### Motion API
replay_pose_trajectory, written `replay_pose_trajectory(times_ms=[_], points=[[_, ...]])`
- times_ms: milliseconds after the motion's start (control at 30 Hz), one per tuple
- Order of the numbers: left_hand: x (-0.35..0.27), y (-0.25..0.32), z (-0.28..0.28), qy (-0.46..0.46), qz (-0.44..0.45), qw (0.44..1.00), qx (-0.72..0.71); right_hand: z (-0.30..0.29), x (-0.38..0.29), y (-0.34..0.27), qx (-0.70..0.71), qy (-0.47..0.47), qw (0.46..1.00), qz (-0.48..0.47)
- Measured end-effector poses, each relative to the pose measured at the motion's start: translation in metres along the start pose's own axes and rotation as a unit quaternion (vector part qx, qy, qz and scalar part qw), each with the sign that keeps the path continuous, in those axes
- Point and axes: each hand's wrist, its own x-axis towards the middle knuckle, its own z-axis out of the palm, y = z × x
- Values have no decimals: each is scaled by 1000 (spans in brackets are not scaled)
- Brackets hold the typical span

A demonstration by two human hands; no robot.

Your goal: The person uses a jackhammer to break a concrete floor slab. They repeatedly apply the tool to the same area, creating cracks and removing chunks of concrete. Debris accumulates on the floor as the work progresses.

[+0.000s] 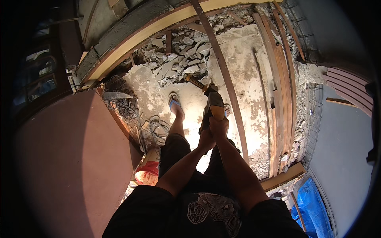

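Note:
Both my hands grip the rear of a yellow-and-black power tool [215,104], by its shape a rotary hammer. My left hand [206,139] wraps the dark grip, close below my right hand [219,127], which holds it just behind the yellow housing. The side handle [195,82] sticks out to the upper left with no hand on it. Ahead of me, the tool's front end hangs over a worn concrete floor [238,62], near broken concrete slabs [193,56]. Whether its tip touches the floor cannot be told.
A long wooden strip [220,62] crosses right of the tool. Several timber planks [282,98] lie farther right, beside a steel rebar cage [314,122]. Coiled cable [159,128], tangled wire [119,104] and a red bucket [147,172] are at left. My sandaled foot [175,104] stands near the rubble.

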Motion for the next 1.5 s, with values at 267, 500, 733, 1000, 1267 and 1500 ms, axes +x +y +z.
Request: replay_pose_trajectory(times_ms=[267,500,733,1000,1267,1500], points=[[-10,8,2,31,-2,999,-12,3,4,18,-15,14,1000,-24],[-23,0,7,-1,-12,1000,12,-6,-12,29,17,-6,999,-30],[-12,5,5,-46,-50,998,10,-3,-3,7,0,-2,1000,13],[-11,10,10,72,69,995,13,-4,15,12,28,-43,997,49],[-25,-10,10,-29,-118,992,-14,-4,-34,38,-9,14,997,-73],[-29,-24,11,57,1,998,-13,9,-14,42,8,-43,999,13]])
